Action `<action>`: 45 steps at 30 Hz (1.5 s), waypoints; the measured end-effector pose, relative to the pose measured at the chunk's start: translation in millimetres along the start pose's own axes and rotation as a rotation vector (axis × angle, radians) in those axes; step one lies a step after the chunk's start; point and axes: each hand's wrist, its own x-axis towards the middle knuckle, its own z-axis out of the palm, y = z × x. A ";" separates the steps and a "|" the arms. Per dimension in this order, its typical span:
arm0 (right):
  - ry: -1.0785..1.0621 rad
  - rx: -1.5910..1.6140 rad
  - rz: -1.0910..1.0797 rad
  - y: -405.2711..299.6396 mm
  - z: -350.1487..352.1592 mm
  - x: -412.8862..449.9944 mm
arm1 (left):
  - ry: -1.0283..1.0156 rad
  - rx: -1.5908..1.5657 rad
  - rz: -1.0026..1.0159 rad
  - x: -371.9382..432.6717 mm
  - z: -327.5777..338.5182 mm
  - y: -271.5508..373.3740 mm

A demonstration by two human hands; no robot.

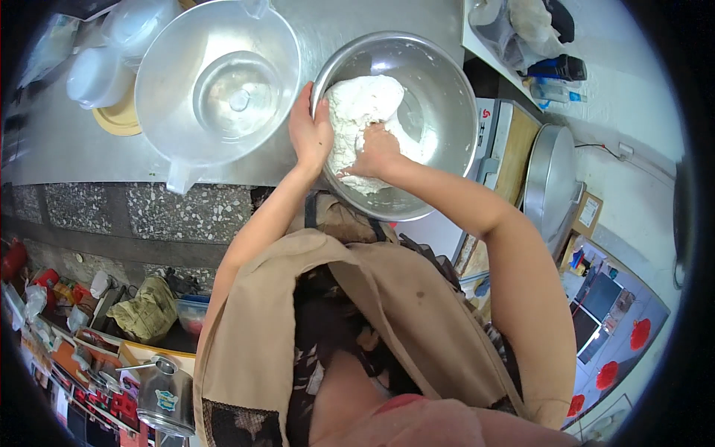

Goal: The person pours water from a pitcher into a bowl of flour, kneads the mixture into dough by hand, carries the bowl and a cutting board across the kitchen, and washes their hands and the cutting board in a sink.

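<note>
A large stainless steel mixing bowl [447, 134] stands at the near edge of the steel-topped table. In it lies a lumpy mass of white dough [366, 98], heaped towards the bowl's left side. My left hand [314, 137] grips the bowl's left rim, with fingers along the outer wall and the thumb at the edge. My right hand [380, 150] presses into the dough; its fingers are curled and partly sunk in it, so their tips are hidden. Smears of dough cling to the bowl's inner wall.
Left of the bowl sits a big translucent plastic basin [162, 106] with handles, holding a round vessel. White plastic tubs [100, 78] stand beyond it. A box-like appliance [491, 134] and a large round metal pan [550, 179] are on the right. A lidded metal pot [165, 399] stands lower left.
</note>
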 end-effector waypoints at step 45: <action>0.471 0.254 0.156 48.3 60.5 32.1 | -0.683 0.313 0.348 97.6 87.0 42.7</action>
